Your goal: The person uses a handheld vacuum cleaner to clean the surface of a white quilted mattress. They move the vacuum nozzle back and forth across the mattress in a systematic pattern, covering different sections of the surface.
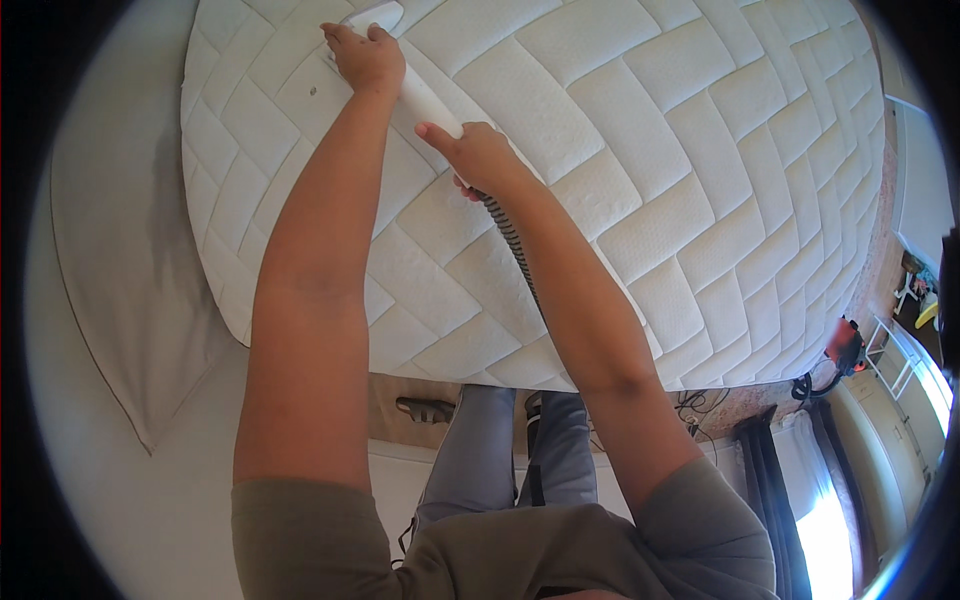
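Observation:
A white vacuum-style cleaning wand [428,102] with a wide, partly clear head [383,15] lies across the white quilted mattress [620,130], near its far left part. My left hand [368,62] is closed over the wand just behind the head, with the thumb and fingertips showing at its sides. Further back, my right hand [485,158] wraps the handle end, its thumb stretched along the top. From beneath that hand a dark ribbed hose [512,238] runs back under my right forearm. A small dark spot [313,91] marks the mattress left of my left hand.
A grey fabric headboard [130,250] stands along the left side. Beyond the mattress's near edge lie a sandal [425,410] and loose cables [703,405] on the floor. A red and black machine [845,345] stands at the right, near dark curtains [775,500].

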The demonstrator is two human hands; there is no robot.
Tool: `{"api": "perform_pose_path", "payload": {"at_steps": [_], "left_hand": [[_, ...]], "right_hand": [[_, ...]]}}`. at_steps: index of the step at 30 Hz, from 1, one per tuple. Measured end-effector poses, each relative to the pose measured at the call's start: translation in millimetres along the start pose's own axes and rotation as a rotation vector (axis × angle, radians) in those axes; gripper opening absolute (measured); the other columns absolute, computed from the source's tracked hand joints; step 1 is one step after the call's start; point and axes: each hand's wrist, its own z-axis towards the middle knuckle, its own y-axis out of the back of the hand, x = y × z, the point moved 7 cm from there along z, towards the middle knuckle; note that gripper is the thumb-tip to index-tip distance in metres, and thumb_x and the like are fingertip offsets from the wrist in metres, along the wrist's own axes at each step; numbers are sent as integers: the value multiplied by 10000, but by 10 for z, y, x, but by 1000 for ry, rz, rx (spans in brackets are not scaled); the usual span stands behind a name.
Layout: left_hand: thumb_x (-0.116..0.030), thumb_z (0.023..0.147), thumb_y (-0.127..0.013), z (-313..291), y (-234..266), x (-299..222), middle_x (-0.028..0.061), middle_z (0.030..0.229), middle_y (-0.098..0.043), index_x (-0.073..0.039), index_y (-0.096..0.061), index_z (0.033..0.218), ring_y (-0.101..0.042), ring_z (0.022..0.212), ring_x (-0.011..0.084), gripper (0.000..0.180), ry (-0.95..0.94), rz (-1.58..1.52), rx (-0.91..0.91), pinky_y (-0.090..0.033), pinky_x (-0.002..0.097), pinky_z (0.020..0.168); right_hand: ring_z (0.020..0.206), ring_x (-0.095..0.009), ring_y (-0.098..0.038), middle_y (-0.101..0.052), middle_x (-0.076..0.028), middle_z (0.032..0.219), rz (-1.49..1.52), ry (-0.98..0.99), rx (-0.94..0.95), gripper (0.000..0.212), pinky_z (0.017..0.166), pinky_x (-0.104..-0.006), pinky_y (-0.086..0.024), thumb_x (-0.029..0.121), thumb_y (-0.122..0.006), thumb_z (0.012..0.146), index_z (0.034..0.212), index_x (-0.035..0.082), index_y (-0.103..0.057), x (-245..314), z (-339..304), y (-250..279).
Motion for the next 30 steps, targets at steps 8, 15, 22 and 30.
{"api": "perform_pose_path", "payload": {"at_steps": [8,15,22,30], "left_hand": [[-185,958,-525,-271,-48,-40,316,1595,-216,145,-114,1525,-299,1463,433,775,-27,28,-5,-297,427,1208],[-179,953,-532,-593,-93,-144,326,1582,-238,142,-127,1525,-317,1450,439,770,-47,11,-13,-310,436,1198],[-174,950,-538,-771,-125,-169,325,1581,-245,145,-132,1522,-298,1464,429,770,-54,36,1,-310,431,1198],[-161,960,-524,-1103,-137,-311,315,1593,-226,147,-121,1523,-273,1479,421,758,-37,51,21,-283,422,1215]], "right_hand": [[446,-234,-596,-604,-104,577,-15,-34,-3,736,450,-356,-487,694,-579,911,806,-34,-592,-208,-223,42],[449,-246,-600,-611,-127,590,11,-34,-25,777,450,-360,-489,706,-579,904,864,-70,-605,-448,-404,121],[458,-253,-611,-611,-132,593,30,-25,-27,777,451,-367,-492,708,-588,898,867,-68,-603,-607,-558,158],[482,-257,-622,-624,-139,632,34,-57,4,771,465,-377,-502,707,-591,896,898,-64,-605,-838,-776,257]]}}
